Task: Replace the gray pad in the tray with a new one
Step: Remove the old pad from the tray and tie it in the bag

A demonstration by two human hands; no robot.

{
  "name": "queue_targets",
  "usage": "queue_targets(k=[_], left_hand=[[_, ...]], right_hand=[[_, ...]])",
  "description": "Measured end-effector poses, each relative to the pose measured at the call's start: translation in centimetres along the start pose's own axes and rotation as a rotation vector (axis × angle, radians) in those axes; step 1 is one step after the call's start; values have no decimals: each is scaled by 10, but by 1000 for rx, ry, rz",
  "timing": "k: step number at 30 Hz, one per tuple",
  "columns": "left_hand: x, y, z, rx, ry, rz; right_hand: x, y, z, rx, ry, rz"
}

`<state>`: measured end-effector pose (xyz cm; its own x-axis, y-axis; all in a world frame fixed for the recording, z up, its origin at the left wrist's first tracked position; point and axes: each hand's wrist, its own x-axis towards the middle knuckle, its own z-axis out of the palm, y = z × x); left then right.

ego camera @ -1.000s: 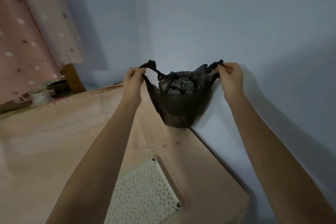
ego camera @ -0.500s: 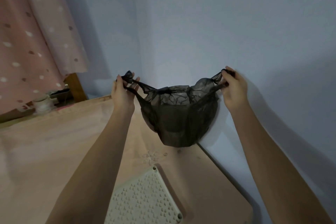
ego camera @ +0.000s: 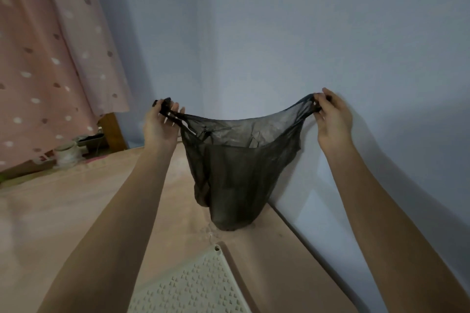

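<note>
While both forearms reach forward above the worktop [ego camera: 76, 211], the left hand [ego camera: 160, 126] grips one handle of a thin black plastic bag [ego camera: 234, 175] with its fingers curled round the twisted strap, palm turned toward the camera, and the right hand [ego camera: 333, 119] pinches the other handle between thumb and fingers. Compared with half a second earlier, the hands stand wider apart, and the bag's mouth, then crumpled and bunched, is now pulled out into a broad, shallow curve between them. The bag hangs clear of the surface, its rounded bottom low over the pinkish worktop near the blue wall [ego camera: 305, 33]; the film is partly see-through, and a darker mass fills its lower part, though what it is cannot be told. A cream-coloured perforated tray [ego camera: 193, 287] lies on the worktop at the bottom edge of the view, between the two arms and just short of the bag; no gray pad shows on the part of it in sight. A pink dotted curtain [ego camera: 45, 58] hangs at the left, with small blurred objects below it.
</note>
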<state>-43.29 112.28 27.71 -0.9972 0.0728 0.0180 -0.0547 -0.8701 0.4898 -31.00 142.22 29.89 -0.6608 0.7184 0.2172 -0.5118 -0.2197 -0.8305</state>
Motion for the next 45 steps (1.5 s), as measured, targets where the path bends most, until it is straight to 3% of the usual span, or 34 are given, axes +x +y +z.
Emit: queue_targets(k=[5, 7, 12, 16, 20, 24, 27, 31, 35, 41, 45], left_hand=[[-12, -15, 31, 434, -216, 27], [-22, -30, 40, 593, -308, 9], [-45, -68, 44, 933, -361, -154], [-58, -72, 30, 959, -361, -222], [-67, -72, 12, 991, -412, -265], [-76, -75, 2, 905, -461, -331], [-80, -77, 2, 945, -494, -289], [-82, -78, 0, 1014, -350, -264], [-86, -75, -8, 1130, -433, -243], [-88, -78, -21, 973, -394, -352], [-89, -87, -26, 1009, -260, -248]], right_hand=[[-4, 0, 28, -152, -135, -70], [-10, 7, 41, -66, -201, 9], [-31, 45, 54, -251, -321, 278], [-44, 61, 42, -275, -516, 481], [-59, 70, 35, -380, -611, 446], [-70, 84, 40, -374, -523, 455], [-76, 89, 41, -341, -514, 440], [-83, 87, 34, -254, -686, 453], [-90, 86, 25, -317, -851, 394], [-96, 87, 19, -367, -691, 381], [-105, 90, 20, -400, -619, 369]])
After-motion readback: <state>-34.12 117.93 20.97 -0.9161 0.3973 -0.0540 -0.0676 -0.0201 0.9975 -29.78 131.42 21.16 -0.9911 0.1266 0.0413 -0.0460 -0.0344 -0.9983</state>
